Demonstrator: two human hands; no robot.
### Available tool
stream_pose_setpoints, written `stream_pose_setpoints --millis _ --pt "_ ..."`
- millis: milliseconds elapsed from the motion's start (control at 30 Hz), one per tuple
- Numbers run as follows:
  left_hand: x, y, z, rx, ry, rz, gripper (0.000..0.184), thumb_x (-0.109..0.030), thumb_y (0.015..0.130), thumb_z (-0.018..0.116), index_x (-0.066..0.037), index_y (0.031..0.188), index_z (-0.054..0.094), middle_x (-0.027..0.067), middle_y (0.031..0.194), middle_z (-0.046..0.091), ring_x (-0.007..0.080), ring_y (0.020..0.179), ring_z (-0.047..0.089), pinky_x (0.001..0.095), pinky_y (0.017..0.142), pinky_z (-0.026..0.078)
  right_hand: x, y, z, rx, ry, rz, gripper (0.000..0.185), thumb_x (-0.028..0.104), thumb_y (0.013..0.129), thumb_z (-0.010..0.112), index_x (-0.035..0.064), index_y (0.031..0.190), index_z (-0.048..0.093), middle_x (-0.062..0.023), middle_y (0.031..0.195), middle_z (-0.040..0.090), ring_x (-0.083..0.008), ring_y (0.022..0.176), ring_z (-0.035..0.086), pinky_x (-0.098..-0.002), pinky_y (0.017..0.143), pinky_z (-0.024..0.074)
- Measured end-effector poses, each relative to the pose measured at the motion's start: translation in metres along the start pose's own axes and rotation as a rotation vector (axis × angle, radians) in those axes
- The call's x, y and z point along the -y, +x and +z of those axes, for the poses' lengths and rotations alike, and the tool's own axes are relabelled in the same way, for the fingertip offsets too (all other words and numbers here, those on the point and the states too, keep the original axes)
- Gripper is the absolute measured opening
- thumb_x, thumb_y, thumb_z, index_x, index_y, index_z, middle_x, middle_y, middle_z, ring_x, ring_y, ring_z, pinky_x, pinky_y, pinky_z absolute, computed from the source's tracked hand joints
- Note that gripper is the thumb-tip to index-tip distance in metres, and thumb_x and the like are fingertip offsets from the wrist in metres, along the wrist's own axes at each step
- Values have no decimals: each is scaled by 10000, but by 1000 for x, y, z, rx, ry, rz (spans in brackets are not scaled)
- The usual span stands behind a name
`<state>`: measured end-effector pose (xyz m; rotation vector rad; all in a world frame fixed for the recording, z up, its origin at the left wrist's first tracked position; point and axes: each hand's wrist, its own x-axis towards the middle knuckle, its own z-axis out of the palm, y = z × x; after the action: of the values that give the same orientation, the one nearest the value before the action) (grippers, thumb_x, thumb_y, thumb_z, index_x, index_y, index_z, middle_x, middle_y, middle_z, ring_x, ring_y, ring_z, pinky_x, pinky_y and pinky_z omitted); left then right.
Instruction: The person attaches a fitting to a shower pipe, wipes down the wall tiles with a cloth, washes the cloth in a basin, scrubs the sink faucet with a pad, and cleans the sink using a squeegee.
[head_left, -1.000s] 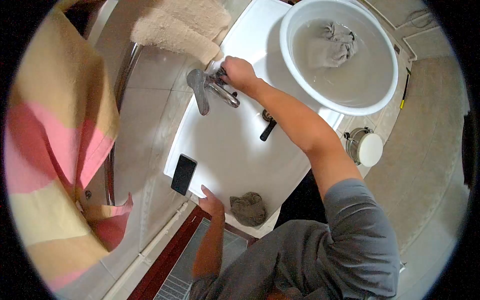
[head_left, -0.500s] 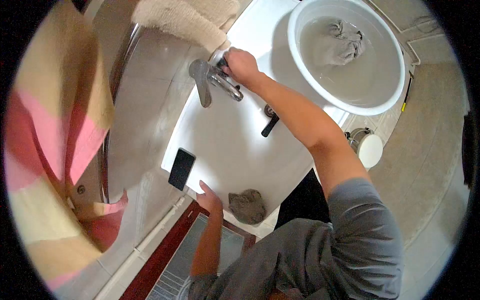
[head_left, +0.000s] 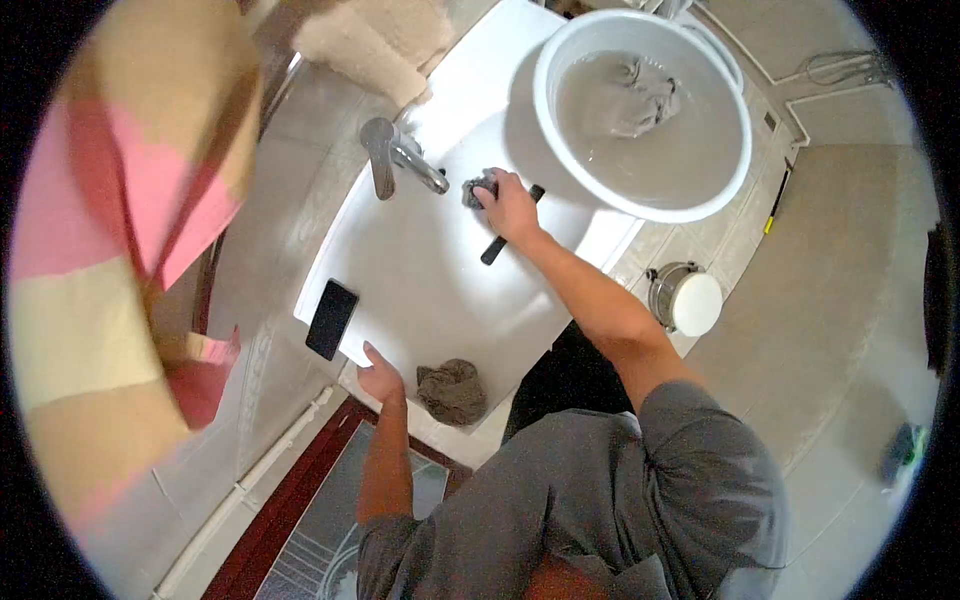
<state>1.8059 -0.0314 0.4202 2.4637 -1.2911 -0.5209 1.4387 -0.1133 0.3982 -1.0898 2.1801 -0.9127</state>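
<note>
My right hand [head_left: 512, 208] is closed on a dark grey crumpled cloth [head_left: 480, 190] inside the white sink [head_left: 430, 270], to the right of the chrome faucet [head_left: 384, 150]. A black-handled tool [head_left: 493, 250] lies in the basin, partly hidden under that hand. At the sink's lower left edge rests my left hand [head_left: 380, 376], its fingers apart and holding nothing. Just above it a black phone [head_left: 332, 320] lies on the rim. A brown crumpled cloth [head_left: 452, 391] sits on the front edge, right of my left hand.
A white tub [head_left: 737, 150] with murky water and a grey cloth [head_left: 640, 105] stands at the upper right. Below it is a lidded metal pot [head_left: 695, 302]. A beige towel [head_left: 375, 45] lies behind the faucet, and a striped cloth [head_left: 90, 340] hangs at the left.
My right hand has moved from behind the faucet down into the basin, with the dark cloth now showing in it. My left hand has stayed at the sink edge. The whole view has shifted slightly.
</note>
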Motion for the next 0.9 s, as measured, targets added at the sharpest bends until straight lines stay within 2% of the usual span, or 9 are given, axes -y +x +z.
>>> stream_pose_setpoints --millis 233,333,433,500,567,633,767,833,900 --pt "115 71 44 195 -85 191 631 -483 981 566 119 1163 617 304 1069 679 397 935 680 451 850 535 16 -50 -102 289 96 -43 209 179 911 680 2 1022 687 -148 838 659 -261 760 636 -381 713 509" --pt "49 34 -39 564 -254 -282 611 -499 946 607 56 1203 616 269 1065 682 375 954 672 444 907 520 81 -93 -177 451 399 -41 183 197 900 734 30 825 721 -13 662 616 -87 576 527 -263 523 435" --pt "26 7 -105 560 427 547 551 -416 930 643 15 1270 596 169 1032 704 261 932 673 400 843 535 99 -115 -212 531 754 -53 137 169 925 697 34 946 713 -2 703 631 -110 579 536 -286 547 445" --pt "11 -16 -124 643 122 535 515 -370 948 626 17 1285 588 170 1060 701 262 943 673 397 839 534 85 -119 -205 1057 1545 -275 232 100 945 640 26 1164 660 -69 896 674 -186 688 587 -327 669 495" --pt "6 -52 -141 738 -173 495 480 -324 967 609 20 1300 580 171 1088 697 262 955 673 393 835 533 90 -159 -167 784 1315 71 374 60 905 661 10 1272 607 -188 1285 592 -265 1065 617 -370 908 499" --pt "-10 -78 -162 946 -284 593 443 -301 995 580 -14 1332 566 139 1142 696 188 1012 659 322 815 555 58 -189 -132 473 169 -399 498 97 949 603 84 1438 506 -190 1600 297 -292 1493 268 -424 1226 237" --pt "-1 -137 -205 1283 -562 597 399 -226 1015 528 9 1335 561 167 1212 655 219 976 652 358 842 541 92 -291 -182 578 1826 252 870 646 1001 149 -37 1527 265 -210 1605 257 -329 1482 281 -470 1230 248" --pt "7 -150 -203 1694 -889 -25 407 -229 1023 501 -3 1357 549 152 1210 657 213 963 650 364 825 552 93 -323 -201 505 1899 199 857 638 1005 158 -30 1533 251 -215 1608 241 -336 1489 261 -471 1237 232" --pt "28 -154 -198 1680 -603 160 421 -250 1014 511 1 1348 560 148 1210 664 230 967 653 379 825 550 79 -353 -212 439 1871 190 765 577 1037 270 -12 1525 296 -212 1564 344 -309 1423 386 -455 1180 338"
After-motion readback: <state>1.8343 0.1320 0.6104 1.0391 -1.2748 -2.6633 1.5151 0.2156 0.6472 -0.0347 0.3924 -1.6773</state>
